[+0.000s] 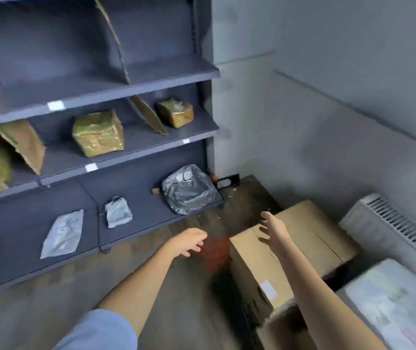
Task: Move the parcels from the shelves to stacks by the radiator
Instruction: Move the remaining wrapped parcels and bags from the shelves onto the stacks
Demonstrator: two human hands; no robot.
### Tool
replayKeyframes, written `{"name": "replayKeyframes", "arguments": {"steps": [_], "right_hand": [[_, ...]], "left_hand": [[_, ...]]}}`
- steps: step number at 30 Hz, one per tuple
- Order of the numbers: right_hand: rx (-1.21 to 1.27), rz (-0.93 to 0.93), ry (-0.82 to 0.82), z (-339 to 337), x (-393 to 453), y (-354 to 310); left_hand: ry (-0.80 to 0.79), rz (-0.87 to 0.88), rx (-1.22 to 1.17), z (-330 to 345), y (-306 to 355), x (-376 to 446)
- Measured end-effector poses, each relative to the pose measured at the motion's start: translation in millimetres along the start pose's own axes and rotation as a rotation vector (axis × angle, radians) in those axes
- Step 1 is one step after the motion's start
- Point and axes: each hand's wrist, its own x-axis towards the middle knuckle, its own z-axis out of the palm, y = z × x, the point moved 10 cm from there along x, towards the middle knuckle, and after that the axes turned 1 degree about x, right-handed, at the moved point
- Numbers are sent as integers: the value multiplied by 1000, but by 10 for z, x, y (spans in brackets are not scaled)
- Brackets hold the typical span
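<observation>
Grey shelves (136, 145); parcels (98, 133); radiator (388, 223)

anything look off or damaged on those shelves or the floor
Yes. A torn cardboard divider leans crooked on the middle shelf, its lower edge ragged. Another ripped cardboard piece slumps at the left of that shelf. On the floor, an orange-red patch beside the cardboard box looks like a spill or stain.

Parcels are sitting on the shelves (131, 89) at the left, cardboard boxes (290, 251) are lying on the floor to their right, and the radiator (391, 223) is standing against the wall just beyond those boxes.
</observation>
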Motion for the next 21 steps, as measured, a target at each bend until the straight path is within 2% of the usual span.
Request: {"name": "replayKeyframes", "arguments": {"steps": [5, 9, 13, 15, 18, 21], "right_hand": [[-306, -286, -279, 2345, -501, -706], [-544, -411, -535, 4201, -1017, -552], [-809, -410, -811, 5747, -1609, 52], [-882, -416, -866, 6345, -1835, 305], [-859, -507, -937, 7172, -2076, 503], [-847, -566, -1016, 7887, -2215, 547]], "left_hand": [[312, 12, 92, -2050, -1350, -794], [634, -41, -63, -3378, -2424, -1784], [797, -153, -207, -3903, -3506, -2460], [834, -197, -268, -4016, -3970, -2588], [824, -254, -291, -4221, -4539, -2579], [828, -228, -370, -4658, -4889, -2510]]}}
